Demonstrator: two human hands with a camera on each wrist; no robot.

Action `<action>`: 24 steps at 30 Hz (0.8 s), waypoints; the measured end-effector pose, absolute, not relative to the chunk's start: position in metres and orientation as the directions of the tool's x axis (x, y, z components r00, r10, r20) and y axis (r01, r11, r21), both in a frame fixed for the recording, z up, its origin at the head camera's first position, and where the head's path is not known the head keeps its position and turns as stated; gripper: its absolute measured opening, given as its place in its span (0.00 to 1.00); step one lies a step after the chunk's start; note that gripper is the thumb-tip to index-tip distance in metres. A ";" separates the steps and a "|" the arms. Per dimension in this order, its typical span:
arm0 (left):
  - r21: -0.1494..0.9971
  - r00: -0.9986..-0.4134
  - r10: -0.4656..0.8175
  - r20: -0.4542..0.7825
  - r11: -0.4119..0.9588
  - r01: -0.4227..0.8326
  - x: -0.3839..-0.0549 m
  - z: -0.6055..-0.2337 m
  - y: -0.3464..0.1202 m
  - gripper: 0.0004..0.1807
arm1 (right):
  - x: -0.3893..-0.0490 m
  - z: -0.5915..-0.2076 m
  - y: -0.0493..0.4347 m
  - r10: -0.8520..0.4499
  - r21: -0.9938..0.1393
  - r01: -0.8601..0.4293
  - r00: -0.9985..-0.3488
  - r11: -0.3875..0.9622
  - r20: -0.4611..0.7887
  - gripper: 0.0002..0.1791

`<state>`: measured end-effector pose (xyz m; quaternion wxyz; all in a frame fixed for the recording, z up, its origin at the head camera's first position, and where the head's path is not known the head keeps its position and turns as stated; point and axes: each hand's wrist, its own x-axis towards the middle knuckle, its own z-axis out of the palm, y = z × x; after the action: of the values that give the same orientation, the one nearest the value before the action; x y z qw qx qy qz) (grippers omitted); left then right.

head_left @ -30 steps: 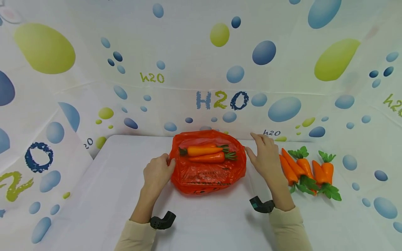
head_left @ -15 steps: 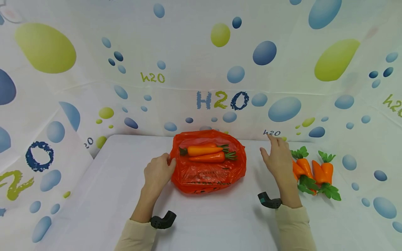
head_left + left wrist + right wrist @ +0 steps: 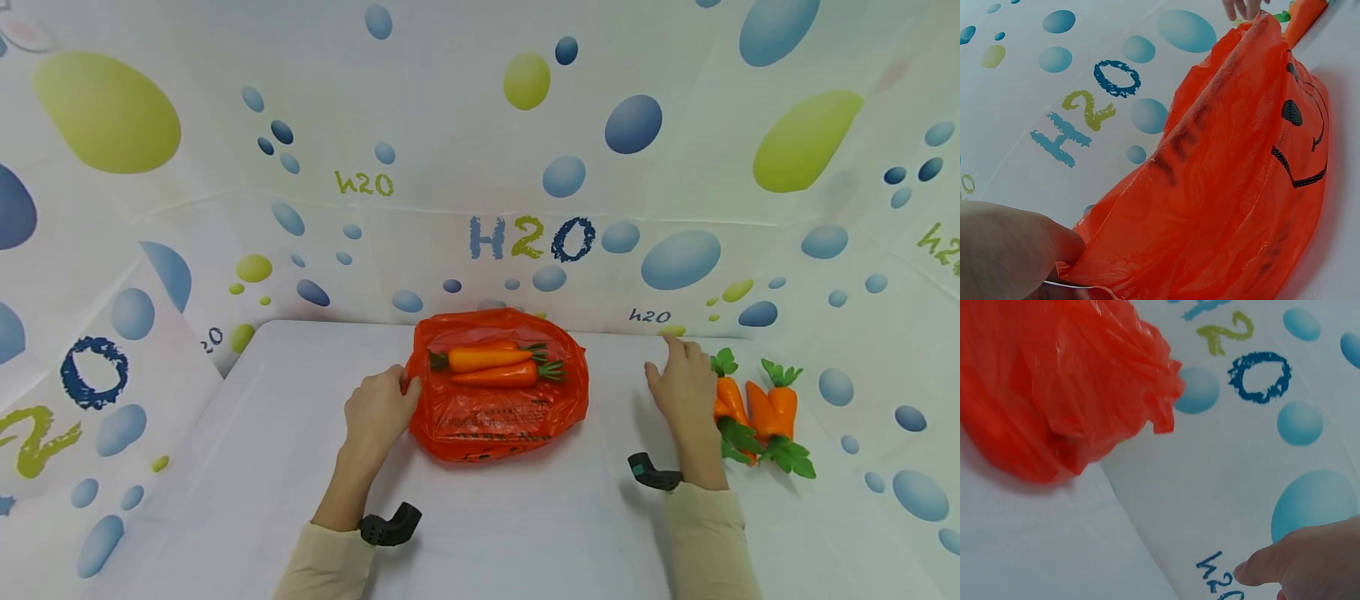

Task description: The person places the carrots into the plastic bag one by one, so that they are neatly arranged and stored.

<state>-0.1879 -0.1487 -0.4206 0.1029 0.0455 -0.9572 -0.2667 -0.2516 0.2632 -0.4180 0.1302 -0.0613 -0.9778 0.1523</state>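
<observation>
A red plastic bag (image 3: 491, 423) stands mid-table in the head view, with several orange toy carrots (image 3: 487, 360) in it, green tops showing. My left hand (image 3: 380, 408) pinches the bag's left edge; the left wrist view shows the thumb (image 3: 1016, 237) against the red plastic (image 3: 1229, 162). My right hand (image 3: 684, 387) hangs empty at the right, fingers fairly straight and pointing away, next to a group of loose carrots (image 3: 783, 408) with leafy tops. It hides part of that group. In the right wrist view the thumb (image 3: 1266, 562) is apart from the bag (image 3: 1054, 381).
A white table (image 3: 277, 433) carries everything. Behind it hangs a white patterned cloth (image 3: 450, 150) with blue and green drops and H2O lettering. Each wrist wears a black camera, such as the left one (image 3: 390, 527).
My right hand has moved away from the bag's right edge, rightward to the loose carrots, and covers more of them. My left hand keeps its hold; the bag stays in place.
</observation>
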 end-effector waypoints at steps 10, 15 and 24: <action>0.519 -0.972 -0.150 0.180 0.854 -0.036 -0.187 -0.419 -0.149 0.15 | -0.253 -0.433 0.284 0.208 -0.321 0.158 -0.969 0.934 0.130 0.33; 0.531 -0.972 -0.153 0.178 0.847 -0.036 -0.187 -0.419 -0.149 0.15 | -0.253 -0.435 0.289 0.241 -0.298 0.224 -0.970 0.928 0.019 0.35; 0.522 -0.970 -0.159 0.186 0.852 -0.039 -0.187 -0.419 -0.149 0.15 | -0.256 -0.443 0.293 0.252 -0.273 0.258 -0.966 0.927 -0.058 0.36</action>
<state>-0.1872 -0.1488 -0.4190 0.1119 0.0517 -0.9558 -0.2669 -0.2557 0.2932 -0.4428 -0.0110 -0.1297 -0.9815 0.1407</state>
